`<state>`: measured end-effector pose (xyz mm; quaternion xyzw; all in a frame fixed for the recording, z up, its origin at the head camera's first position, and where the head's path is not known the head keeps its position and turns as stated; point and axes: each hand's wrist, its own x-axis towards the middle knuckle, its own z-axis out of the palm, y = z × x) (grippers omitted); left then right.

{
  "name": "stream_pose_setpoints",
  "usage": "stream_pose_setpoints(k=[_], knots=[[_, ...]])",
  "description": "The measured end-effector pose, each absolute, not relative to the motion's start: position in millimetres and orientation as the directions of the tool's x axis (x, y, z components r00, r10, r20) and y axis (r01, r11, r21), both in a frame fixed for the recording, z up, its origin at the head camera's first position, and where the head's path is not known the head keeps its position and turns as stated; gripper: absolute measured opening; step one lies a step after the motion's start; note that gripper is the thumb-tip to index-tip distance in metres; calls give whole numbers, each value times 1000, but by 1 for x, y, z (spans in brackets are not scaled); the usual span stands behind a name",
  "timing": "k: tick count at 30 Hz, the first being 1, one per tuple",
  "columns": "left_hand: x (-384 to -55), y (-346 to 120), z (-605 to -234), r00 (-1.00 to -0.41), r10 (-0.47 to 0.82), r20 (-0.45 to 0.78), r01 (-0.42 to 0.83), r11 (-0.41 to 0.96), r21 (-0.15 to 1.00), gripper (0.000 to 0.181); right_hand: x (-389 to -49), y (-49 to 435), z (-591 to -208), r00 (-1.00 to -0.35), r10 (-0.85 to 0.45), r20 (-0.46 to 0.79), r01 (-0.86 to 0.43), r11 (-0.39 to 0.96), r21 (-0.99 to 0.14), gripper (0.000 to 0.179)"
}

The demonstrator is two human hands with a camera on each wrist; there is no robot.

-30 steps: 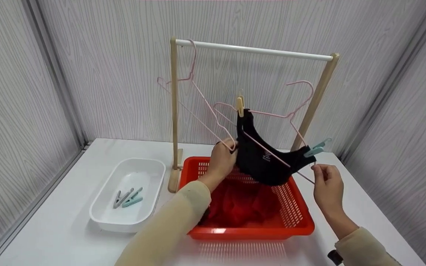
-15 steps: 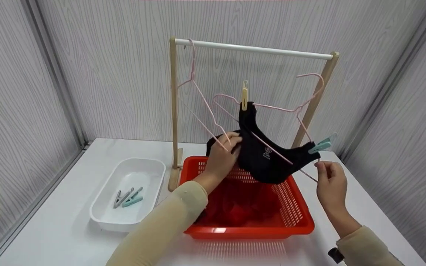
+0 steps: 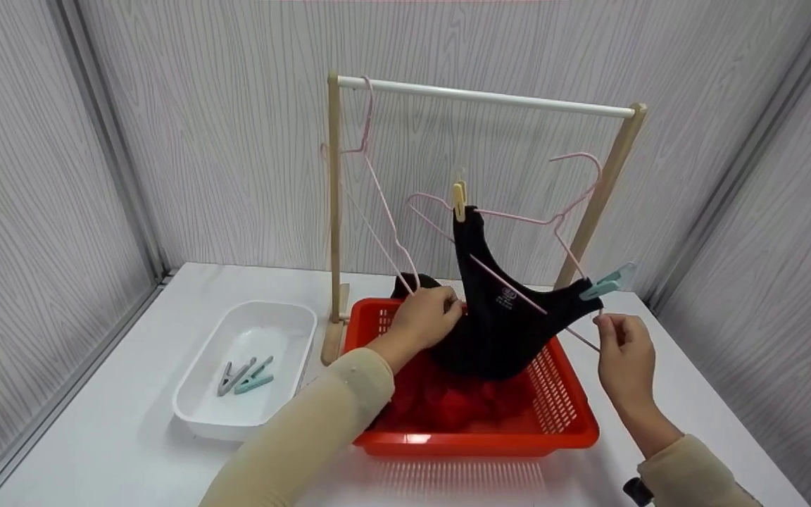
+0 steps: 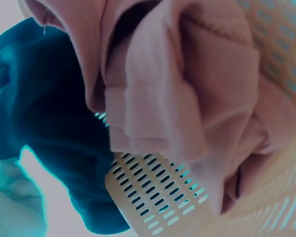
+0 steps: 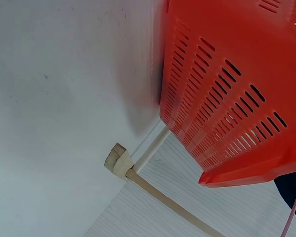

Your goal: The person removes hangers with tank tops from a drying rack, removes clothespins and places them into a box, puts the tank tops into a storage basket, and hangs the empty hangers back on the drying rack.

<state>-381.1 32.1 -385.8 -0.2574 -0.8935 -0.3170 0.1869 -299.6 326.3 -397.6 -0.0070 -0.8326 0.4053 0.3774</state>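
Observation:
A black sleeveless top (image 3: 511, 331) hangs tilted from a pink wire hanger (image 3: 518, 215). A yellow clothespin (image 3: 460, 201) clips one strap, a teal clothespin (image 3: 602, 284) the other. My right hand (image 3: 627, 355) pinches the hanger's lower right corner between thumb and fingertips. At the top's left side my left hand (image 3: 425, 320) holds black cloth with curled fingers, and more of that cloth (image 3: 412, 283) shows behind the hand. The top's lower part hangs over the red basket (image 3: 476, 442). In the left wrist view dark cloth (image 4: 44, 98) shows beside the basket; that hand is out of sight there.
Red clothes (image 3: 448, 405) lie in the basket. A second pink hanger (image 3: 381, 190) hangs from the white rail (image 3: 483, 95) and reaches down to the left hand. The rack's wooden post (image 3: 335, 211) stands behind the basket. A white tray (image 3: 187, 401) holds two clothespins (image 3: 245, 377).
The hanger with the black top rose slightly, then came back down. My left hand has moved down, and the top's lower part hangs lower. The second hanger has swung.

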Motion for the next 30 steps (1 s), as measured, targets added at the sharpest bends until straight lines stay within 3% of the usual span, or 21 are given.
stream_pose_setpoints(k=[2, 7, 15, 23, 30], knots=[[-383, 29, -387, -837, 307, 452, 513, 729, 454, 17, -299, 326, -397, -715, 321, 621, -290, 672, -681, 23], [-389, 24, -388, -860, 239, 450, 439, 797, 415, 14, -299, 326, -396, -709, 322, 628, -299, 669, -680, 23], [-401, 19, -392, -828, 297, 476, 471, 829, 301, 31, -301, 325, -398, -695, 306, 650, -326, 671, -665, 22], [-407, 13, -398, -912, 344, 222, 400, 863, 307, 54, -301, 323, -401, -702, 301, 645, -323, 672, -666, 22], [-409, 15, -405, -898, 333, 289, 405, 881, 245, 56, -301, 323, -402, -704, 304, 641, -321, 669, -670, 21]])
